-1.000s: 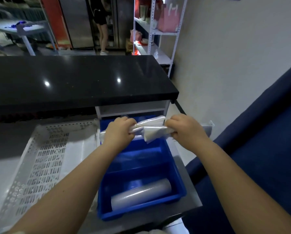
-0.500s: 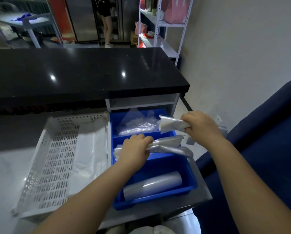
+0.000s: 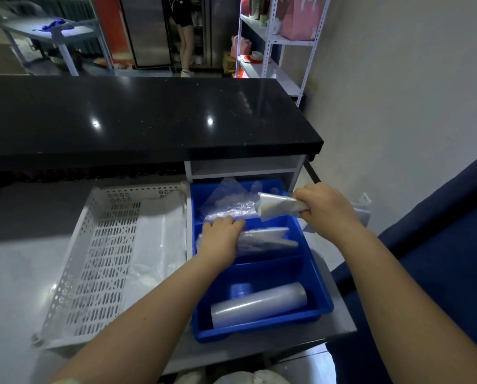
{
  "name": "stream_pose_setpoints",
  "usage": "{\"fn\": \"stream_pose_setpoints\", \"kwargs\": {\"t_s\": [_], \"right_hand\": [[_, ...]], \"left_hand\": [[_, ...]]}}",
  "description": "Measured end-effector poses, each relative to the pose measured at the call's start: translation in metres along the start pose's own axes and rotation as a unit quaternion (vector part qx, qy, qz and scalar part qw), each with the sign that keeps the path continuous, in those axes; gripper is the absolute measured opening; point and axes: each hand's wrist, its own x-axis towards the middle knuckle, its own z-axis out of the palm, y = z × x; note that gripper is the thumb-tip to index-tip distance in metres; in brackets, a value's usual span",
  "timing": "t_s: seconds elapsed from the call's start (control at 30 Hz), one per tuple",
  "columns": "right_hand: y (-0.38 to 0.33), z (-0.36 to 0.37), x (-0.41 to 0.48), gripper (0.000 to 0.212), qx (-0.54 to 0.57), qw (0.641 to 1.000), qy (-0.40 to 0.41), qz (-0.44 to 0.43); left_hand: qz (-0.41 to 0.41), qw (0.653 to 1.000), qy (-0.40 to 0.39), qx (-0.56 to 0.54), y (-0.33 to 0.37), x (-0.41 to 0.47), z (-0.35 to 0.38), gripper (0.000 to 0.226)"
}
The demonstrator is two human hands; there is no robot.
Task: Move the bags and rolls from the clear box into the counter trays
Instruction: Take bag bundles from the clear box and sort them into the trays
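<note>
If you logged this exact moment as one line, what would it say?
left hand: pressing bag stack into blue tray middle compartment | right hand: gripping folded bags over far compartment | near compartment: roll

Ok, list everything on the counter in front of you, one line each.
blue tray: one, blue, three compartments, counter's right end
white basket: one, white perforated, left of blue tray
plastic sheet: one, translucent white, inside basket
loose bags: clear, far compartment
flat bag stack: clear, middle compartment
roll: one, clear film, near compartment
black countertop: one, behind trays
left hand: on flat stack
right hand: gripping folded bags
</note>
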Motion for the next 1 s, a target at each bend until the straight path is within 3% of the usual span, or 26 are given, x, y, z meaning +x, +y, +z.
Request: {"fn": "stream_pose_setpoints", "kwargs": {"t_s": [0.2,0.47,0.63,0.73,0.9,1.0], "right_hand": [[-0.012,0.008,0.005,0.008,-0.008,0.999,-0.036,-0.036],[-0.069,0.015,0.049,0.008,0.068,0.985,-0.122,-0.101],[-0.098,0.061,0.058,0.018,0.024,0.959,-0.264,-0.096],[-0.102,0.091,0.050,0.018,0.066,0.942,-0.321,-0.068],[-0.093,0.109,0.036,0.028,0.119,0.950,-0.283,-0.065],[-0.070,0.103,0.031,0.044,0.212,0.943,-0.255,-0.006]], "left_hand": [[-0.055,0.996,0.060,0.028,-0.024,0.006,-0.006,0.052],[-0.133,0.979,0.156,-0.004,-0.074,-0.003,-0.059,0.040],[-0.147,0.977,0.153,0.026,-0.091,-0.017,-0.065,0.038],[-0.156,0.979,0.130,0.020,-0.088,-0.024,-0.054,0.037],[-0.128,0.986,0.103,-0.006,-0.065,-0.028,-0.034,0.034],[-0.122,0.987,0.108,0.002,-0.054,-0.025,-0.029,0.031]]}}
